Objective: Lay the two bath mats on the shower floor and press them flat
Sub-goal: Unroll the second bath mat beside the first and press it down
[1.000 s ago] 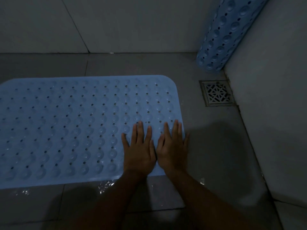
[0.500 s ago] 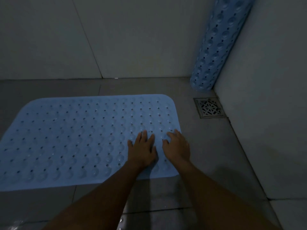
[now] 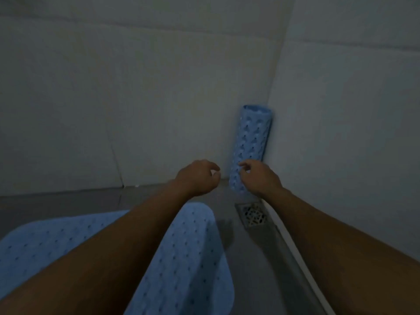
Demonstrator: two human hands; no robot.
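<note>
Head camera is showing both hands reaching apart toward the shower corner. The left hand (image 3: 197,177) is hovering with loosely curled fingers, holding nothing. The right hand (image 3: 259,176) is curling its fingers in front of the rolled bath mat (image 3: 252,137), which is standing upright in the corner; whether they touch is lost in the blur. The flat bath mat (image 3: 193,258) is lying on the shower floor (image 3: 241,258), near the drain (image 3: 253,214).
</note>
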